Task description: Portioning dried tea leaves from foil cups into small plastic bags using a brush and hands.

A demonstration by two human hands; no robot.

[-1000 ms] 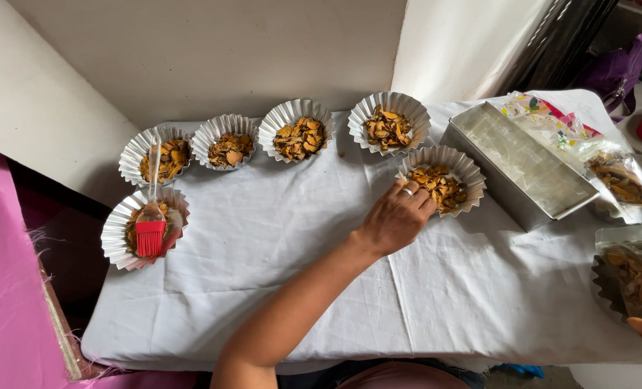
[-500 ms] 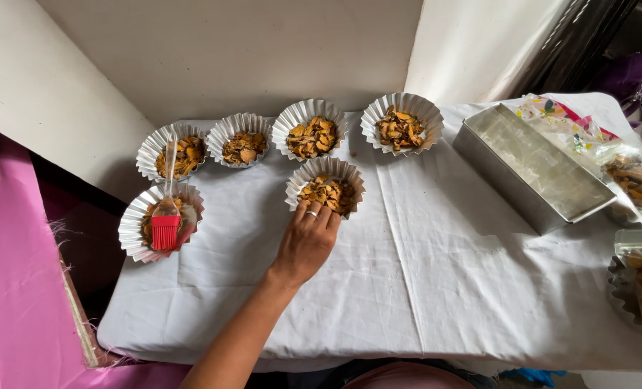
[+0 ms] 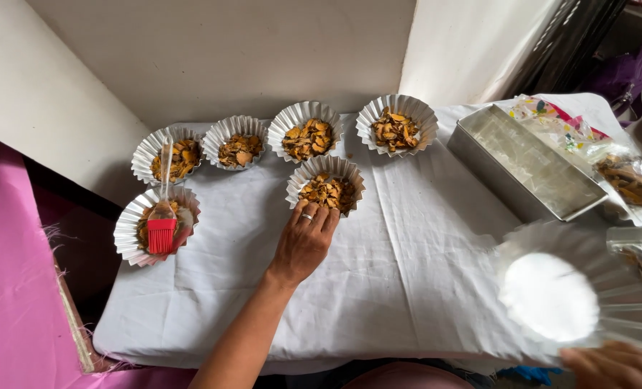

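Currently the left hand [image 3: 303, 241] lies flat on the white cloth [image 3: 400, 274], fingers extended and loose, gripping nothing; its fingertips [image 3: 313, 214] touch the near rim of a fluted foil cup [image 3: 326, 189] filled with orange-brown chips. That cup sits directly ahead of the hand, away from the body, just in front of the back row. Round cup, so no long axis of its own; it stands upright, mouth up. The forearm runs diagonally from lower left up to the cup.

Back row: four more filled cups [image 3: 306, 135] side by side along the far edge. A sixth cup at the left holds a red silicone brush [image 3: 162, 227], handle pointing away from the body.

Right hand [image 3: 612, 366] is low at the frame's corner, partly cut off, apparently holding an empty foil cup [image 3: 562, 288] tilted toward the camera; the grip itself is not clear. It is well apart from the filled cup; the left hand is far nearer.

Metal loaf tin [image 3: 526, 162] lies to the right, long axis diagonal, with plastic bags of chips [image 3: 627, 180] just beyond it.
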